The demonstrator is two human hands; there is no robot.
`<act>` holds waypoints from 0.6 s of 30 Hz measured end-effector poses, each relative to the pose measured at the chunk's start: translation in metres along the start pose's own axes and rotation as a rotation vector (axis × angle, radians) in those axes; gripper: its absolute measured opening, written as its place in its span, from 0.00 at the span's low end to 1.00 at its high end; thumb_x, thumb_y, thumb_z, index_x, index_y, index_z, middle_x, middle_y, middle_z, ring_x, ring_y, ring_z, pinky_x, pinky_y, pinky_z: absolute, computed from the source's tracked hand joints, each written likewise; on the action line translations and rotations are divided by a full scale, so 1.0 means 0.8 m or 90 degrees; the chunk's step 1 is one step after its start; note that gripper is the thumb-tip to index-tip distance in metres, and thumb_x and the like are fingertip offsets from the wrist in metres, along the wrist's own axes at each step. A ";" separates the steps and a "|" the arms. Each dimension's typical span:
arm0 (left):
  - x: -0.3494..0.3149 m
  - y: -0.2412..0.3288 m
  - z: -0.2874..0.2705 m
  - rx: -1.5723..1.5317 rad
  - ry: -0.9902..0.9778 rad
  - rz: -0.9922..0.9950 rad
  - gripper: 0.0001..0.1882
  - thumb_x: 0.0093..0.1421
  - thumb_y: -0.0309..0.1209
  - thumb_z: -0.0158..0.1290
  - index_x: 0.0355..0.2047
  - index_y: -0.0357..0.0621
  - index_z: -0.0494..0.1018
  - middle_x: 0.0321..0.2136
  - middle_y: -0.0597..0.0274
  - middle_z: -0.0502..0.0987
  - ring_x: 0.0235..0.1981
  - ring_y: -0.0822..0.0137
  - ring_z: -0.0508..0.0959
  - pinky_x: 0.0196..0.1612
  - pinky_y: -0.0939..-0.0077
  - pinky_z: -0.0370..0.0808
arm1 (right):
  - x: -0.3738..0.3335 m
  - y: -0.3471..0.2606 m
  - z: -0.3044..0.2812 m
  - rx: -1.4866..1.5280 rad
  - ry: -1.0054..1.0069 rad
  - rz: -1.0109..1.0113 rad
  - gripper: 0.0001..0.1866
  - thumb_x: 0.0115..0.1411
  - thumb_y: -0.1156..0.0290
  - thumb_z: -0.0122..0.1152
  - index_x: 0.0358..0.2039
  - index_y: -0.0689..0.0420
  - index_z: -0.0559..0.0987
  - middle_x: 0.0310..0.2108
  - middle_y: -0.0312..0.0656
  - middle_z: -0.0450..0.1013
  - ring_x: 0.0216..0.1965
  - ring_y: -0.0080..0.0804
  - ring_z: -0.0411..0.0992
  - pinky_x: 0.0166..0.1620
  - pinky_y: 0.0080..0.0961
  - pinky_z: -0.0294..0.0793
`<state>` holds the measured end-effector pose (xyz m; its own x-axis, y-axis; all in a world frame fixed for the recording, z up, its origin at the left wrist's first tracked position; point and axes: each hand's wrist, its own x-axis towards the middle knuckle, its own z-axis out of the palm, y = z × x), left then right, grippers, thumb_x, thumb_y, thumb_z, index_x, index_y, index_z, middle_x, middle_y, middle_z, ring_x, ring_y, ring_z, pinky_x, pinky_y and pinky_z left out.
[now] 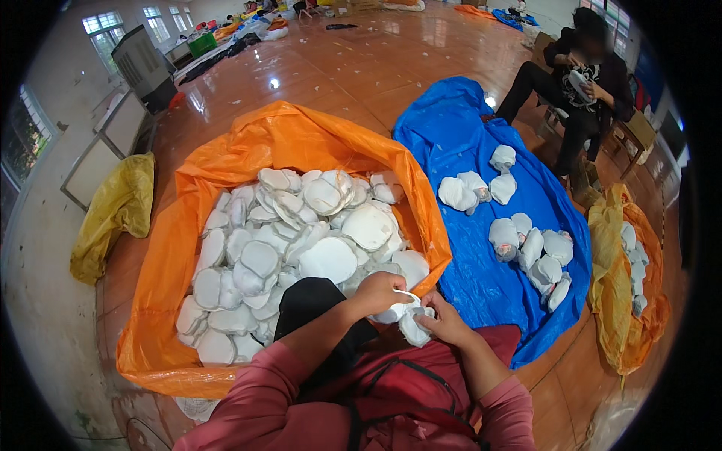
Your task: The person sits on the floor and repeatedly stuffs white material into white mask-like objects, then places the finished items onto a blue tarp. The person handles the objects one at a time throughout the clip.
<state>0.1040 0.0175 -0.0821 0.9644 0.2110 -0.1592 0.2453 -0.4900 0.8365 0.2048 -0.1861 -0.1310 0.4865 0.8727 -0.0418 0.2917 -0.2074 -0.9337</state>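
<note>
Over my lap, my left hand [378,294] pinches the upper edge of a soft white padded fabric piece [413,328]. My right hand [447,323] grips its right side, the thumb on its face. The piece looks folded or partly opened out; its exact kind cannot be made out. Just beyond my knee stands a wide-open orange woven sack [282,128], filled with many similar flat, rounded white pieces [328,258]. To the right lies a blue woven sheet [481,278] bearing two loose clusters of plumper white pieces [547,268].
A co-worker [594,83] sits at the far right, handling a similar light piece. Near the right edge is a yellow-and-orange sack [609,278] with more pieces. A yellow sack [116,210] lies by the left wall, near a grey upright unit [143,64].
</note>
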 end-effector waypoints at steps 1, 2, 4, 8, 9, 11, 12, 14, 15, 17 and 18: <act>-0.002 -0.001 -0.002 0.002 0.004 0.022 0.16 0.49 0.40 0.63 0.24 0.40 0.75 0.18 0.59 0.73 0.22 0.69 0.71 0.28 0.72 0.68 | -0.002 -0.007 -0.004 -0.014 -0.014 -0.002 0.13 0.54 0.68 0.65 0.37 0.57 0.72 0.30 0.37 0.70 0.33 0.24 0.67 0.37 0.21 0.67; -0.002 -0.002 -0.004 -0.008 -0.004 0.009 0.15 0.49 0.40 0.64 0.24 0.40 0.75 0.17 0.59 0.73 0.22 0.70 0.71 0.28 0.73 0.68 | -0.004 -0.015 -0.006 -0.030 -0.026 -0.004 0.14 0.55 0.67 0.65 0.37 0.57 0.72 0.30 0.38 0.70 0.33 0.26 0.68 0.37 0.22 0.68; -0.003 -0.004 -0.005 -0.028 -0.019 -0.018 0.15 0.49 0.39 0.64 0.24 0.40 0.75 0.17 0.59 0.73 0.21 0.70 0.71 0.28 0.73 0.68 | -0.005 -0.019 -0.002 -0.004 -0.020 0.005 0.14 0.55 0.67 0.64 0.39 0.57 0.71 0.31 0.39 0.69 0.33 0.28 0.68 0.37 0.23 0.68; -0.003 -0.015 0.006 -0.050 0.005 -0.058 0.15 0.48 0.38 0.64 0.23 0.39 0.74 0.17 0.59 0.72 0.21 0.72 0.71 0.27 0.73 0.68 | -0.002 -0.017 0.009 -0.008 0.011 0.019 0.16 0.57 0.67 0.62 0.41 0.58 0.69 0.32 0.43 0.70 0.33 0.33 0.69 0.38 0.27 0.69; -0.002 -0.019 0.010 -0.066 0.010 -0.079 0.15 0.48 0.38 0.64 0.23 0.39 0.74 0.16 0.59 0.72 0.21 0.72 0.70 0.27 0.73 0.68 | -0.001 -0.018 0.011 -0.020 0.015 0.030 0.16 0.57 0.67 0.61 0.42 0.58 0.69 0.32 0.45 0.70 0.33 0.34 0.70 0.38 0.29 0.69; -0.001 -0.025 0.018 -0.072 0.024 -0.104 0.15 0.48 0.38 0.64 0.22 0.39 0.74 0.16 0.59 0.72 0.20 0.71 0.71 0.26 0.73 0.68 | -0.001 -0.023 0.012 -0.045 0.025 0.052 0.16 0.57 0.68 0.60 0.42 0.59 0.68 0.32 0.47 0.70 0.34 0.37 0.71 0.38 0.31 0.70; 0.000 -0.026 0.021 -0.063 0.034 -0.108 0.15 0.48 0.39 0.64 0.22 0.40 0.74 0.16 0.58 0.72 0.20 0.70 0.71 0.26 0.72 0.68 | 0.000 -0.018 0.013 -0.064 0.032 0.059 0.16 0.57 0.68 0.59 0.42 0.59 0.68 0.33 0.48 0.71 0.34 0.38 0.71 0.39 0.32 0.70; 0.001 -0.024 0.028 -0.015 0.054 -0.105 0.16 0.49 0.40 0.64 0.21 0.40 0.73 0.16 0.58 0.73 0.20 0.67 0.72 0.26 0.71 0.69 | 0.003 -0.004 0.017 -0.102 0.045 0.070 0.16 0.57 0.69 0.59 0.43 0.60 0.67 0.33 0.50 0.71 0.35 0.41 0.72 0.39 0.35 0.70; 0.001 -0.019 0.032 0.023 0.065 -0.098 0.17 0.49 0.41 0.64 0.21 0.40 0.73 0.16 0.57 0.73 0.20 0.65 0.73 0.26 0.69 0.69 | 0.002 0.000 0.019 -0.104 0.054 0.070 0.16 0.57 0.69 0.59 0.43 0.60 0.67 0.33 0.51 0.71 0.35 0.43 0.72 0.39 0.35 0.70; 0.000 -0.010 0.030 0.030 0.032 -0.141 0.18 0.47 0.44 0.63 0.23 0.42 0.73 0.22 0.53 0.76 0.27 0.55 0.77 0.30 0.61 0.70 | 0.000 0.004 0.022 -0.107 0.072 0.070 0.16 0.57 0.70 0.59 0.43 0.60 0.67 0.33 0.51 0.71 0.34 0.45 0.71 0.38 0.36 0.70; 0.002 -0.008 0.028 0.036 0.031 -0.122 0.19 0.48 0.46 0.62 0.25 0.42 0.74 0.24 0.52 0.76 0.28 0.54 0.77 0.31 0.62 0.71 | -0.001 0.005 0.022 -0.085 0.080 0.064 0.16 0.56 0.71 0.59 0.43 0.60 0.67 0.33 0.52 0.71 0.34 0.45 0.71 0.38 0.36 0.70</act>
<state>0.1062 0.0024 -0.0995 0.8942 0.3449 -0.2856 0.4299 -0.4829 0.7629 0.1914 -0.1800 -0.1408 0.6151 0.7843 -0.0804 0.3392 -0.3553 -0.8710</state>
